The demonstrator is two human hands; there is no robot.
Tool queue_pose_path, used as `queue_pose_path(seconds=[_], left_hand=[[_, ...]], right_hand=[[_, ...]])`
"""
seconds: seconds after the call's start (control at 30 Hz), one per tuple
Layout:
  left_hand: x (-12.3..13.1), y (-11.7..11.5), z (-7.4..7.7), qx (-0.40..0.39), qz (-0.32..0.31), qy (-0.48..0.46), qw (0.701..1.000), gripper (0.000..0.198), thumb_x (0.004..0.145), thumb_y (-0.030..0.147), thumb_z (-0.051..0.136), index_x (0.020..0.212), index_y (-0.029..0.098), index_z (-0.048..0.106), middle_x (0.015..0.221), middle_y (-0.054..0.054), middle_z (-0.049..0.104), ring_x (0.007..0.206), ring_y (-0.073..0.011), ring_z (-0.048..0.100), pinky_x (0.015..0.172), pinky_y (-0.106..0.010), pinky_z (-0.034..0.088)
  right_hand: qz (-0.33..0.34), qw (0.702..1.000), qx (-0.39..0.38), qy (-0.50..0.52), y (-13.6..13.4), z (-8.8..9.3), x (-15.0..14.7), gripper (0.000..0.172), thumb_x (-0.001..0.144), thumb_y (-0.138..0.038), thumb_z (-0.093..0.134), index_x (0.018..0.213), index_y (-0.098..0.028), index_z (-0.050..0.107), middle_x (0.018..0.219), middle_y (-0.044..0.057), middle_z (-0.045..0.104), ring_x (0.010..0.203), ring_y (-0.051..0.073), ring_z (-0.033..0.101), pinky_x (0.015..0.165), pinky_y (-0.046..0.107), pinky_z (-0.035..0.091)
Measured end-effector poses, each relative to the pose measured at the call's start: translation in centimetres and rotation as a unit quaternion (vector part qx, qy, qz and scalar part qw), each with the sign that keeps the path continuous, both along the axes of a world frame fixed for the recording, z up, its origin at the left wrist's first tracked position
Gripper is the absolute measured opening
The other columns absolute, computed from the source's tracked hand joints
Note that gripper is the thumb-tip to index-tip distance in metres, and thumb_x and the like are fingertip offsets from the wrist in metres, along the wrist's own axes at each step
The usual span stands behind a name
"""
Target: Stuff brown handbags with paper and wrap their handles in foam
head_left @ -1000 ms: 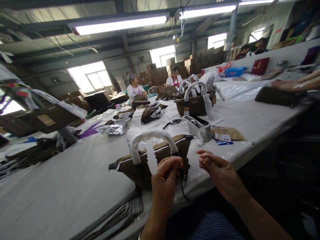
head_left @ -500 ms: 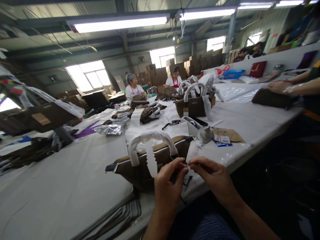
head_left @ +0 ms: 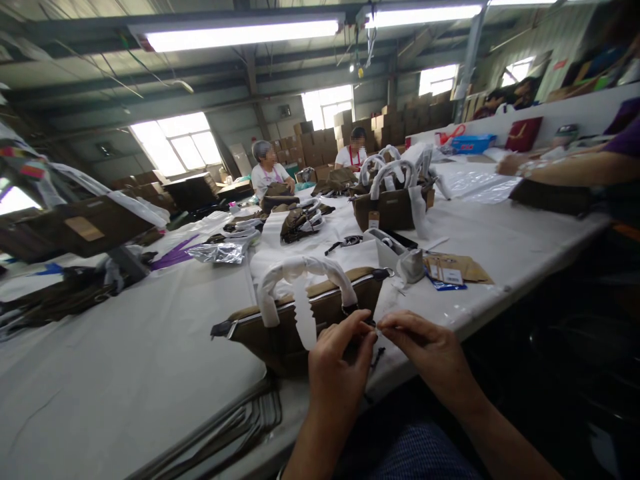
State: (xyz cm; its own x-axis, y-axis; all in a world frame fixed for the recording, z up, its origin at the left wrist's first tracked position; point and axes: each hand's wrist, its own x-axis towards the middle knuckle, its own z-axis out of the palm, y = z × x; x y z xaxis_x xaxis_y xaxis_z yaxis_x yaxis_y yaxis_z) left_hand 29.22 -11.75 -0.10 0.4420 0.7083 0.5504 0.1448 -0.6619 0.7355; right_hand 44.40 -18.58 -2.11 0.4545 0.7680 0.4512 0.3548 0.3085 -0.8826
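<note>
A dark olive handbag [head_left: 285, 333] stands on the table in front of me, its silver zip along the top and its handles [head_left: 267, 300] wrapped in white paper. At the bag's right front, my left hand [head_left: 343, 357] pinches thumb and fingertips together. My right hand [head_left: 423, 347] meets it fingertip to fingertip, also closed in a pinch. What lies between the fingertips is small and dark, too small to name. A thin black cord [head_left: 379, 357] hangs just below the hands.
Behind the bag lie a grey pouch [head_left: 410, 267], brown paper packets [head_left: 463, 269] and a black strap [head_left: 345, 244]. Another wrapped-handle handbag [head_left: 387, 208] stands farther back. Folded dark strips [head_left: 250, 423] lie at the front edge. A co-worker's arm [head_left: 565, 167] reaches in from the right.
My hands stay at nearly the same spot, still pinched together. The co-worker's arm at the right has shifted leftward and up over the dark item there. The view has tilted slightly.
</note>
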Motion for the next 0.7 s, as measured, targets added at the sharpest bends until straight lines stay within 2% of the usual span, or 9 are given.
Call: queue_pose_path(seconds=[0.2,0.37,0.57,0.63,0.7], left_hand=[[-0.1,-0.1,0.1,0.022,0.007,0.013,1.0,0.032,0.087,0.012,0.069,0.115,0.027,0.069,0.09,0.003,0.076,0.083,-0.0157,0.07,0.081,-0.029,0.053],[0.1,-0.3,0.0,0.043,0.017,-0.003,0.999,0.028,0.086,0.01,0.07,0.109,0.025,0.071,0.091,0.002,0.077,0.083,-0.0157,0.071,0.079,-0.027,0.054],[0.5,0.0,-0.4,0.051,0.017,-0.011,0.998,0.02,0.087,0.009,0.068,0.1,0.024,0.073,0.093,0.001,0.078,0.084,-0.0151,0.071,0.08,-0.026,0.055],[0.3,0.1,-0.7,0.053,0.014,-0.015,0.998,0.021,0.087,0.012,0.07,0.104,0.024,0.071,0.096,0.0,0.077,0.089,-0.0161,0.071,0.084,-0.028,0.055],[-0.1,0.1,-1.2,0.047,0.04,-0.036,0.997,0.028,0.088,0.018,0.07,0.115,0.024,0.067,0.112,-0.004,0.074,0.105,-0.0193,0.069,0.093,-0.031,0.055]], right_hand=[[-0.003,0.999,0.018,-0.044,0.0,0.3,-0.2,0.005,0.089,-0.029,0.071,0.088,-0.028,0.075,0.089,-0.002,0.073,0.085,0.015,0.069,0.079,0.02,0.056],[-0.028,0.994,0.04,-0.093,0.0,0.1,-0.6,0.007,0.09,-0.024,0.07,0.088,-0.028,0.075,0.088,-0.003,0.073,0.084,0.014,0.069,0.08,0.022,0.055],[-0.035,0.994,0.039,-0.091,0.3,-0.6,-0.7,0.007,0.091,-0.024,0.069,0.09,-0.027,0.075,0.089,-0.001,0.072,0.086,0.015,0.069,0.082,0.023,0.056],[-0.039,0.996,0.034,-0.078,0.4,-1.1,-0.6,0.009,0.092,-0.027,0.068,0.099,-0.028,0.074,0.098,0.0,0.072,0.091,0.016,0.069,0.085,0.025,0.056],[-0.065,0.997,0.024,-0.045,0.4,-1.9,-0.5,0.019,0.093,-0.033,0.066,0.111,-0.027,0.07,0.109,0.003,0.07,0.095,0.017,0.07,0.087,0.028,0.058]])
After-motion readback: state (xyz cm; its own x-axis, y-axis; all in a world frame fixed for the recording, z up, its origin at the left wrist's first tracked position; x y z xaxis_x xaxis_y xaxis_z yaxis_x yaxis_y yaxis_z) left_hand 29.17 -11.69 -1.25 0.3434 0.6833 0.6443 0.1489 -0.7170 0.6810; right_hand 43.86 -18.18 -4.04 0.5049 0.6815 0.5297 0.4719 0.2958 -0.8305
